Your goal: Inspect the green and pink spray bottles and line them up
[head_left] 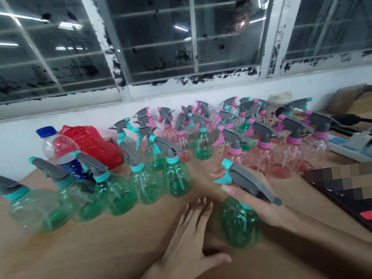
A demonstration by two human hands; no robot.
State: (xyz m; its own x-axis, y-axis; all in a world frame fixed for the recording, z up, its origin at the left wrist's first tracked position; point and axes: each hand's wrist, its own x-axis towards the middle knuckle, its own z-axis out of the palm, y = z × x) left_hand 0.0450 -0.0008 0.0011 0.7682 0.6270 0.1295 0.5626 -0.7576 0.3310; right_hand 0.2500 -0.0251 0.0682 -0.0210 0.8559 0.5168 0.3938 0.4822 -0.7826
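A green spray bottle (240, 224) with a grey and turquoise trigger head stands near the front of the table, slightly tilted. My right hand (263, 200) is closed around its neck, under the grey head; some fingers are hidden behind it. Just left of that bottle, my left hand (190, 239) is spread over the tabletop with fingers apart and nothing in it. Beyond my left hand is a row of green spray bottles, the closest being one (176, 176) with a turquoise collar. Pink spray bottles (267, 153) stand beyond my right hand.
More spray bottles (202, 141) crowd the back. A blue-capped bottle (57, 147) and red plastic bag (94, 144) are at the left. On the right lie a phone (368, 212), a power strip (351, 147) with cables, and a cardboard box (358, 99). Behind is a windowed wall.
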